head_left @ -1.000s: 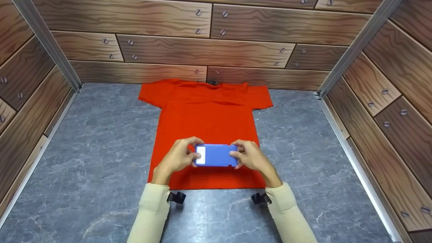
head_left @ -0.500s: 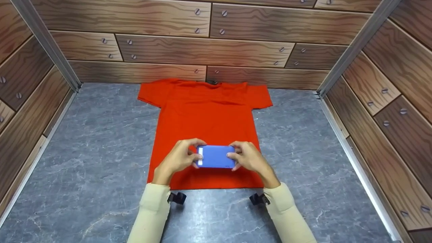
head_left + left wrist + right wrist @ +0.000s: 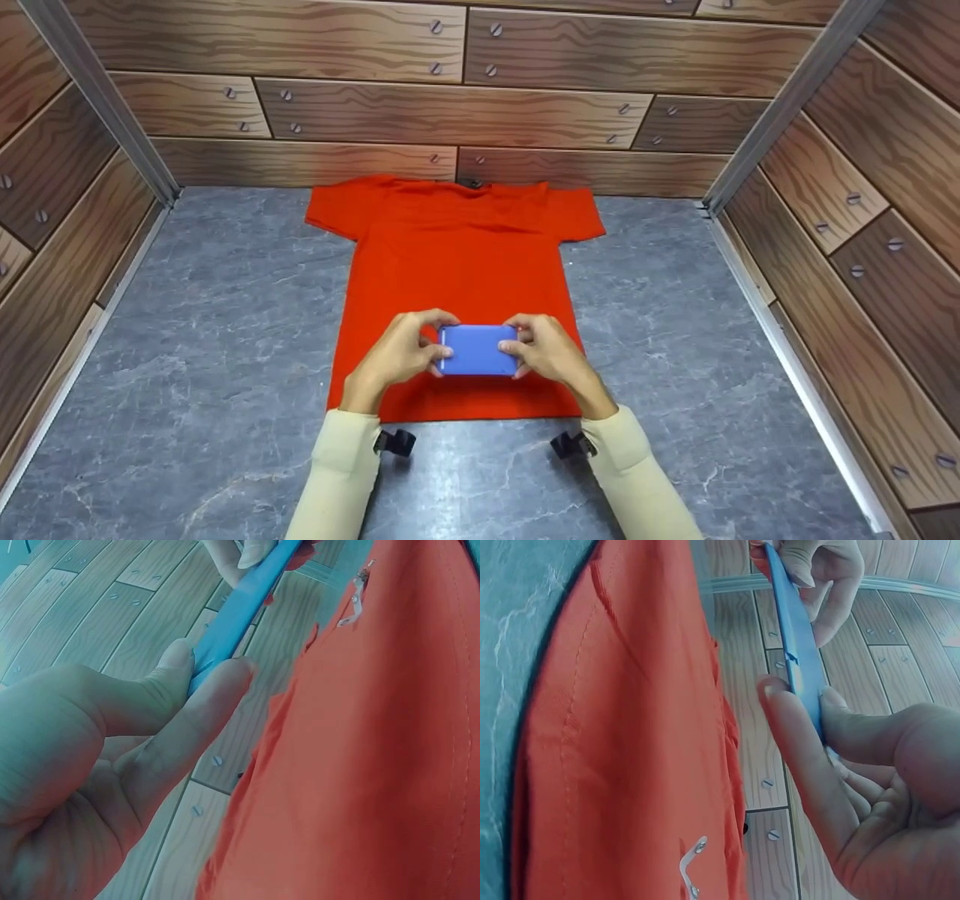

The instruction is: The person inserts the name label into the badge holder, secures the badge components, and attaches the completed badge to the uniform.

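Note:
A flat blue card holder (image 3: 478, 350), rectangular and plastic-looking, is held level above the lower part of a red T-shirt (image 3: 457, 277). Only a thin white strip shows at its left end. My left hand (image 3: 400, 349) pinches that end, thumb on the face turned to the head camera and fingers behind. At the opposite end my right hand (image 3: 550, 349) grips it likewise. Seen edge-on in the left wrist view, the holder (image 3: 238, 615) is thin. The right wrist view shows a small notch along the edge of the holder (image 3: 793, 637).
The T-shirt lies spread flat, collar toward the back wall (image 3: 465, 112), on a grey marbled surface (image 3: 225, 315). Wood-patterned side panels (image 3: 847, 285) with metal edges enclose it. A small dark object (image 3: 471, 183) sits at the collar. Black wrist cameras (image 3: 396, 442) hang below both hands.
The right hand has moved left toward the left hand. The holder has become shorter as its two parts slid together, and its white area has narrowed to a thin strip.

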`<control>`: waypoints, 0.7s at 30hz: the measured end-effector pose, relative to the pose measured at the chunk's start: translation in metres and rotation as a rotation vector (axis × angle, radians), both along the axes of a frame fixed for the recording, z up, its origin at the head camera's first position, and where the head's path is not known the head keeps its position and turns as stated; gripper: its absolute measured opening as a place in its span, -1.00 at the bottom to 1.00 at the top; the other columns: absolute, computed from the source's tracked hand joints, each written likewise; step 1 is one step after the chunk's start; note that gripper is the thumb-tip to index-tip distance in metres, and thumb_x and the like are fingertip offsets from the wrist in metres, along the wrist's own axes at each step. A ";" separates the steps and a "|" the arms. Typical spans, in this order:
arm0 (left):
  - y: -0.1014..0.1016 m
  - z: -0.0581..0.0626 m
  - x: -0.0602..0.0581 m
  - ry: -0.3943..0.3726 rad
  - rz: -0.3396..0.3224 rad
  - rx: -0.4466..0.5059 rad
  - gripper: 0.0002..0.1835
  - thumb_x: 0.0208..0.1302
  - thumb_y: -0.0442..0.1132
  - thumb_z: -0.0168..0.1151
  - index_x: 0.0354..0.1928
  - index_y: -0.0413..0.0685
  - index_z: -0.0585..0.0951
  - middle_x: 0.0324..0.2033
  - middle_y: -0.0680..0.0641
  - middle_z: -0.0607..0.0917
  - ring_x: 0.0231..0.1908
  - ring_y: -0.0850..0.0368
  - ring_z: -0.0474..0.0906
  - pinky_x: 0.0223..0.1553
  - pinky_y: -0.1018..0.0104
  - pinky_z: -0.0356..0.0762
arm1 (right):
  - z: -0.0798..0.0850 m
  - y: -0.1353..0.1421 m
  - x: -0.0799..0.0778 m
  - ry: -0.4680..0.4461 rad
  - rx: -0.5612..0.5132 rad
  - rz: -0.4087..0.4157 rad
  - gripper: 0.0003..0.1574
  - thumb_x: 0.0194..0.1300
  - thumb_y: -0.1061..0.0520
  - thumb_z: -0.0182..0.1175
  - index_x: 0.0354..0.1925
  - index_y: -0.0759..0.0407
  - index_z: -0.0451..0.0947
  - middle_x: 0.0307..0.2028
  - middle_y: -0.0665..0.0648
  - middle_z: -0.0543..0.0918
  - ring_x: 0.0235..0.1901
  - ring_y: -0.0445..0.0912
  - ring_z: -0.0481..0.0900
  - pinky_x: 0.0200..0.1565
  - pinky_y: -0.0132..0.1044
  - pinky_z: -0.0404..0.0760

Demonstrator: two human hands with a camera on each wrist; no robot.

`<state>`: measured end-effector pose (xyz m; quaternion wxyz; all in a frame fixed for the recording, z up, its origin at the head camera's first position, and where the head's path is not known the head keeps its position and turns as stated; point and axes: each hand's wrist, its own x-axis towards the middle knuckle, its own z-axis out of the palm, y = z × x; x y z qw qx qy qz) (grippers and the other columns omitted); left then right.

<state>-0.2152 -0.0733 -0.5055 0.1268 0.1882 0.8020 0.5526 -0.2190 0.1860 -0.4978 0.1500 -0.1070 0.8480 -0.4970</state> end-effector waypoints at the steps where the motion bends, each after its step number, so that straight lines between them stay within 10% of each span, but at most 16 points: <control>1: 0.000 0.000 0.000 0.000 0.003 0.001 -0.56 0.25 -0.43 0.42 0.18 -0.11 0.64 -0.03 -0.26 0.56 -0.51 0.07 0.75 -0.31 -0.09 0.78 | -0.001 0.000 0.000 0.007 0.001 0.001 -0.66 0.37 0.29 0.33 0.07 0.40 0.61 -0.27 0.39 0.78 -0.53 -0.07 0.73 -0.41 -0.02 0.79; 21: 0.000 0.002 0.001 0.053 -0.010 -0.041 -0.58 0.28 -0.44 0.39 0.18 -0.11 0.64 -0.05 -0.24 0.61 -0.52 0.10 0.72 -0.35 -0.06 0.79 | 0.003 0.000 0.001 0.086 0.041 -0.061 -0.71 0.28 0.22 0.44 -0.14 0.41 0.63 -0.59 0.13 0.67 -0.70 -0.19 0.59 -0.51 -0.16 0.75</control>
